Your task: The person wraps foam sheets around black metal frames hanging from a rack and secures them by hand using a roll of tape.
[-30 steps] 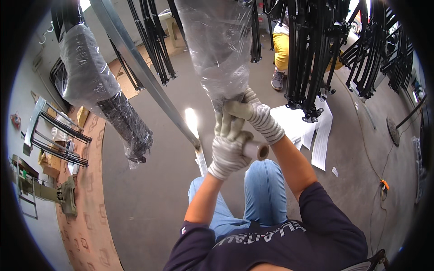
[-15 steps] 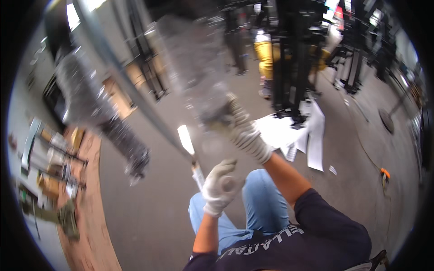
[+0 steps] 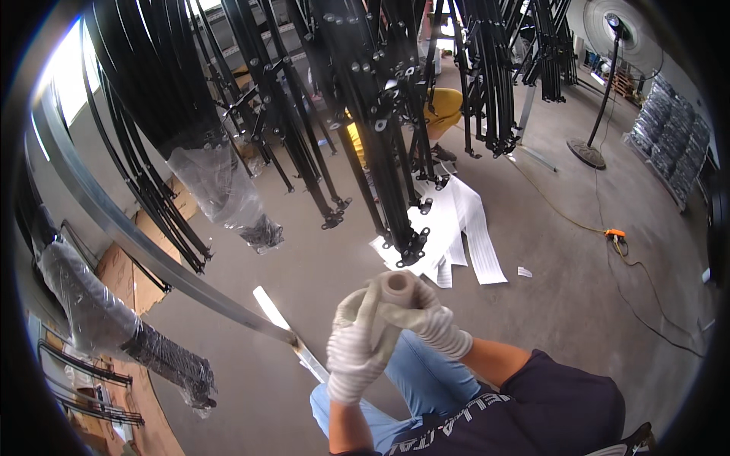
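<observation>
My gloved left hand [image 3: 356, 338] and gloved right hand [image 3: 426, 315] are together in front of my knees. Between them they grip a small roll of stretch film [image 3: 398, 292], its hollow core facing up and away from me. The fingers of both hands curl round its sides. Just beyond the roll hangs a bundle of bare black metal rods [image 3: 391, 182] with small brackets at the lower ends. To the left, a hanging bundle wrapped in clear film [image 3: 220, 190] is apart from my hands. Another wrapped bundle [image 3: 99, 304] hangs at far left.
A curved grey metal bar [image 3: 190, 277] slants down on my left. White sheets [image 3: 479, 235] lie on the floor under the rods. Behind the rods is a person in yellow [image 3: 442, 110]. An orange plug connector [image 3: 614, 233] with cable and a standing fan [image 3: 610, 45] are right.
My right hand has come down from the wrapped bundle to meet my left at the roll. The view has swung rightward, so the wrapped bundle now sits farther left and bare rods are ahead.
</observation>
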Demonstrator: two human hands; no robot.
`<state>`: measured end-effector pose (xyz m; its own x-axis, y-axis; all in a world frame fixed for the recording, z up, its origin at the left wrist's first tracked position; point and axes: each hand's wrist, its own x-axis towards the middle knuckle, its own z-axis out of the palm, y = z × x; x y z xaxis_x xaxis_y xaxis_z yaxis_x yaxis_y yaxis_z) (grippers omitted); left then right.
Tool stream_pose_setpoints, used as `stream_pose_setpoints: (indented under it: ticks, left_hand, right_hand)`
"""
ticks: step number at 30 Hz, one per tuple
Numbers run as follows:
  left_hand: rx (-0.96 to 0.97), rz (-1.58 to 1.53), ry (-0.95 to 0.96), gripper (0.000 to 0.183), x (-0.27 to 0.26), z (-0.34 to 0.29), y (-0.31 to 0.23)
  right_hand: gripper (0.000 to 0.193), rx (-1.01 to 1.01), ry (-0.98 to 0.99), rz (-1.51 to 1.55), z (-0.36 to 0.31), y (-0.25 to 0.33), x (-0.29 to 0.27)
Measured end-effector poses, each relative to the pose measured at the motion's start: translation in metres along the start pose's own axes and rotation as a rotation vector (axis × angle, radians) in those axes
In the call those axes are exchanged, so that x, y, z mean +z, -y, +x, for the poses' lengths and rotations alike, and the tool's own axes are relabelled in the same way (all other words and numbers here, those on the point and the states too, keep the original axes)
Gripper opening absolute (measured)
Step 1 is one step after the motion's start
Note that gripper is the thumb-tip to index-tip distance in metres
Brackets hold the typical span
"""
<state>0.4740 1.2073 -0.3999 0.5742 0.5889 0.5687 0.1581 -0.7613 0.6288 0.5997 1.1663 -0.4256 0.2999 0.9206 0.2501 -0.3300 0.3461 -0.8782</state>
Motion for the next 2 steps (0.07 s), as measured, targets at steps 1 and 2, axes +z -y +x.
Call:
stream_pose_setpoints:
  ticks: [1, 2]
  left_hand:
    - [0.075, 0.005, -0.035, 0.052, -0.013, 0.008, -0.009]
    - [0.162, 0.001, -0.109, 0.051, -0.026, 0.014, -0.020]
  right_hand:
    - [0.035, -0.015, 0.030, -0.017, 0.000, 0.003, -0.006]
    - [0.034, -0.029, 0.053, -0.036, -0.001, 0.007, -0.013]
